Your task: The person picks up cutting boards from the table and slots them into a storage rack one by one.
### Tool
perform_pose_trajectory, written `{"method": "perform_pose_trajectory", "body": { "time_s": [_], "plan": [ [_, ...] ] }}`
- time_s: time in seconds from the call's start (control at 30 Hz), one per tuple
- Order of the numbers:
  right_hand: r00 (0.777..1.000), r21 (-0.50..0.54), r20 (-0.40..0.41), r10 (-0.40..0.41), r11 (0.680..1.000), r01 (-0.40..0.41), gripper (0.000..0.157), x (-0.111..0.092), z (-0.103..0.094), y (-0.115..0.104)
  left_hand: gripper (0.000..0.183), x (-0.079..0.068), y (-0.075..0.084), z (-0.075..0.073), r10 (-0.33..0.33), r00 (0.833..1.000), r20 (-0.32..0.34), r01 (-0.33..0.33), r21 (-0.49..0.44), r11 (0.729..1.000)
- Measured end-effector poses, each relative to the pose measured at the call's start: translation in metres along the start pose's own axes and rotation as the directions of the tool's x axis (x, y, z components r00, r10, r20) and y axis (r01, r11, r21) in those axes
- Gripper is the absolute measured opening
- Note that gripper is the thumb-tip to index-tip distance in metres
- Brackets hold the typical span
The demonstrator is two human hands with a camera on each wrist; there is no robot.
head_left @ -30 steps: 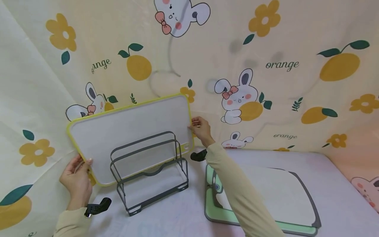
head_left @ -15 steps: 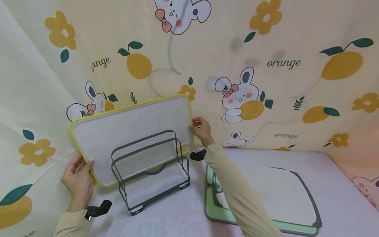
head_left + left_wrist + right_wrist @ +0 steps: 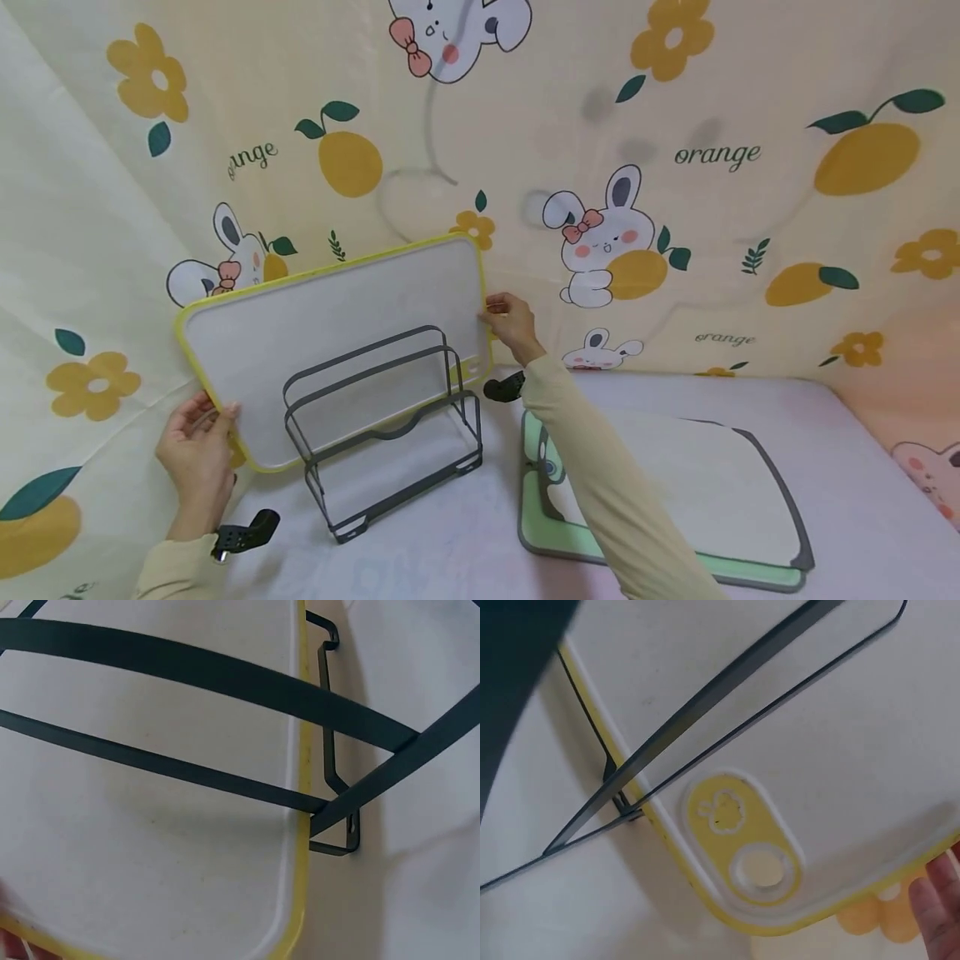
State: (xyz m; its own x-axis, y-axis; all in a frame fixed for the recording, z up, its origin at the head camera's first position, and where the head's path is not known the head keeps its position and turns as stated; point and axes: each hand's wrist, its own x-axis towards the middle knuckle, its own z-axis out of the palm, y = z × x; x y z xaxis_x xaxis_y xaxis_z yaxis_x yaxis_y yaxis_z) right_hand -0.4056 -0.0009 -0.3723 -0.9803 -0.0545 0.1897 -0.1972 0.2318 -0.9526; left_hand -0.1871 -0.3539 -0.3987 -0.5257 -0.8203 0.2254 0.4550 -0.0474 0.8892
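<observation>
A white cutting board with a yellow rim (image 3: 262, 342) stands tilted behind the front hoops of a dark grey wire rack (image 3: 382, 433). My left hand (image 3: 195, 450) grips the board's lower left edge, thumb on the near face. At the right edge my right hand (image 3: 513, 325) pinches the board between thumb and fingers. The right wrist view shows a yellow patch (image 3: 718, 806) with a round hole near the board's corner. Rack bars (image 3: 202, 671) cross in front of the board in the left wrist view.
At the right, a green board with a grey rim (image 3: 543, 533) lies flat on the pale tablecloth (image 3: 847, 483), with a white board (image 3: 720, 492) on top. My right sleeve covers part of both. A patterned cloth backdrop (image 3: 480, 125) hangs close behind.
My left hand, the board's left end and the rack have shifted slightly right. Both hands keep their hold on the cutting board.
</observation>
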Motion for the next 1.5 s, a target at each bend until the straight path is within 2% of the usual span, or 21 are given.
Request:
{"method": "perform_pose_trajectory", "body": {
  "time_s": [0.2,0.37,0.47,0.53,0.6,0.73,0.83,0.97,1.03,1.1,1.3,1.37,1.5],
  "plan": [
    [1.000,-0.035,0.029,-0.004,0.999,0.005,0.027,-0.004,-0.006,-0.010,0.034,-0.003,0.004,0.003,-0.012,0.999,-0.036,0.012,0.002,1.000],
    [0.999,0.002,0.037,0.006,1.000,-0.006,0.024,-0.005,-0.011,-0.012,0.031,-0.004,0.011,0.006,0.038,0.996,-0.082,-0.041,-0.029,0.999],
    [0.998,0.035,0.053,0.014,0.999,-0.016,0.024,-0.006,-0.018,-0.016,0.022,-0.006,0.018,0.010,0.072,0.995,-0.074,-0.076,-0.051,0.996],
    [0.998,0.060,0.067,0.012,0.998,-0.016,0.025,-0.006,-0.023,-0.017,0.017,-0.007,0.024,0.012,0.070,0.996,-0.057,-0.073,-0.048,0.996],
    [0.997,0.078,0.083,0.005,0.997,-0.011,0.026,-0.007,-0.026,-0.019,0.013,-0.008,0.030,0.014,0.055,0.998,-0.025,-0.056,-0.029,0.998],
    [0.996,0.090,0.089,-0.019,0.996,0.011,0.029,-0.007,-0.033,-0.023,0.010,-0.007,0.043,0.019,-0.058,0.997,0.060,0.058,-0.003,0.998],
    [0.996,0.092,0.079,-0.034,0.995,0.027,0.030,-0.009,-0.040,-0.029,0.012,-0.008,0.052,0.025,-0.135,0.985,0.110,0.130,0.051,0.990],
    [0.995,0.112,0.082,-0.062,0.992,0.052,0.031,-0.013,-0.049,-0.038,0.019,-0.009,0.063,0.032,-0.201,0.965,0.168,0.177,0.149,0.973],
    [0.993,0.121,0.089,-0.075,0.991,0.064,0.032,-0.016,-0.053,-0.043,0.021,-0.010,0.069,0.035,-0.225,0.949,0.221,0.187,0.180,0.966],
    [0.992,0.126,0.095,-0.078,0.990,0.066,0.033,-0.018,-0.059,-0.048,0.019,-0.012,0.073,0.039,-0.242,0.925,0.293,0.191,0.192,0.963],
    [0.991,0.142,0.096,-0.091,0.987,0.077,0.032,-0.027,-0.078,-0.057,0.011,-0.023,0.080,0.056,-0.223,0.814,0.536,0.181,0.131,0.975],
    [0.990,0.153,0.098,-0.103,0.984,0.087,0.031,-0.031,-0.084,-0.060,0.011,-0.027,0.081,0.063,-0.211,0.779,0.591,0.176,0.117,0.977],
    [0.987,0.162,0.106,-0.123,0.981,0.105,0.030,-0.039,-0.097,-0.064,0.011,-0.036,0.085,0.076,-0.206,0.723,0.660,0.150,0.141,0.979]
  ]
}}
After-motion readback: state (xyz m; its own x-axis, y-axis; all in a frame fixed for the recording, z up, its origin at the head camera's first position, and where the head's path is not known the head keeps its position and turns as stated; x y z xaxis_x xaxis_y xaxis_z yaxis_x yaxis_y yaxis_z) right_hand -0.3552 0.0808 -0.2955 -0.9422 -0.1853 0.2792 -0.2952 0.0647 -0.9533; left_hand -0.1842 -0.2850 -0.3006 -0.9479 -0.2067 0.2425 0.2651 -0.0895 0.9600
